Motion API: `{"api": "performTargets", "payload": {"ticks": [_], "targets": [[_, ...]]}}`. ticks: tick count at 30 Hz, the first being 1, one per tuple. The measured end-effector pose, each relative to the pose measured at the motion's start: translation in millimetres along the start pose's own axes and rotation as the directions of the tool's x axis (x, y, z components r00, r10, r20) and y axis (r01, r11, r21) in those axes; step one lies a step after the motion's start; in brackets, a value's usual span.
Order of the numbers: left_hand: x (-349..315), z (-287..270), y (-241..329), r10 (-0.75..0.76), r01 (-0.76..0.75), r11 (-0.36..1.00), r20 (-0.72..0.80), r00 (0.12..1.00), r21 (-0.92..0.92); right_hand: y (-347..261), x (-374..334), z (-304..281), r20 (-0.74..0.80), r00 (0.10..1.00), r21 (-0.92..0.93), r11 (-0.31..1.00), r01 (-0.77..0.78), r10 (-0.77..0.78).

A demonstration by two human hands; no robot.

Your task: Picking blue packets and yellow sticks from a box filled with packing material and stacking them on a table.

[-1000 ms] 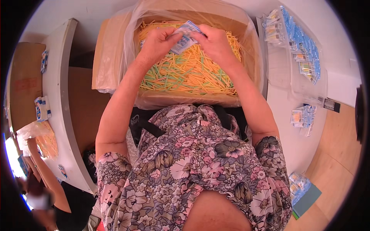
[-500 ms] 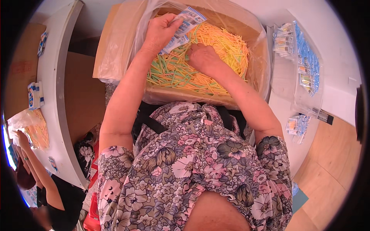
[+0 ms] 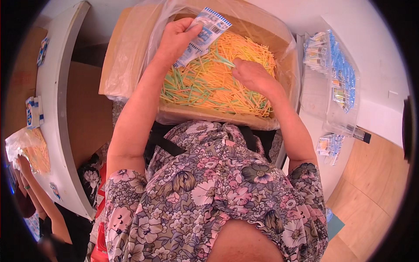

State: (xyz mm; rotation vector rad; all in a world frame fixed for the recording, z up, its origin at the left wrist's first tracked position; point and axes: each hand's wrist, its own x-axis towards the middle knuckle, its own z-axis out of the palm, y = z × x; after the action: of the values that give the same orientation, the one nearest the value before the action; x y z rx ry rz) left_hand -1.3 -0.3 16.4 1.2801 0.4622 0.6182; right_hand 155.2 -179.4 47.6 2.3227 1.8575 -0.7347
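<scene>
Between its thumb and fingers, my left hand (image 3: 173,43) grips a blue-and-white printed plastic packet (image 3: 210,31) over the far left of an open cardboard box (image 3: 205,114). Thin orange, yellow and green sticks (image 3: 214,89) fill this plastic-lined box. My right hand (image 3: 255,76), fingers pinched together, is over the right half of the heap. From its fingertips a few pale green sticks (image 3: 224,61) point left toward the packet without touching it. The packet's opening cannot be made out.
At right, a clear plastic tray (image 3: 315,94) holds rows of filled packets (image 3: 342,72); more packets (image 3: 330,146) lie in front. Across a white panel edge (image 3: 65,118) at left, another person's hand (image 3: 24,165) is at a bag of sticks (image 3: 38,153), near a small blue-and-white box (image 3: 33,112).
My right hand has come up out of the heap and moved right, with green sticks now showing at its fingertips. My left hand still holds the packet, shifted slightly left.
</scene>
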Motion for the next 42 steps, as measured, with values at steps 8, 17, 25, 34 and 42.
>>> {"api": "performTargets", "payload": {"ticks": [8,17,25,34,42], "targets": [[1,3,6,-0.045,0.045,0.999,0.001,0.999,-0.012,50,41,19,0.238,0.966,0.96,0.129,-0.249,0.098],[2,7,7,-0.089,0.089,0.996,-0.042,0.995,-0.01,45,100,35,0.131,0.932,0.92,-0.391,0.013,0.339],[-3,6,14,-0.173,0.18,0.983,0.143,0.975,-0.037,21,53,6,0.206,0.956,0.94,-0.313,-0.134,0.208],[-12,22,-3,-0.3,0.183,0.952,0.644,0.704,0.244,-38,38,19,-0.261,0.895,0.88,-0.291,0.374,0.361],[-9,21,-19,-0.145,0.063,0.986,0.621,0.77,0.151,-49,25,22,-0.241,0.926,0.841,-0.415,0.348,0.289]]}}
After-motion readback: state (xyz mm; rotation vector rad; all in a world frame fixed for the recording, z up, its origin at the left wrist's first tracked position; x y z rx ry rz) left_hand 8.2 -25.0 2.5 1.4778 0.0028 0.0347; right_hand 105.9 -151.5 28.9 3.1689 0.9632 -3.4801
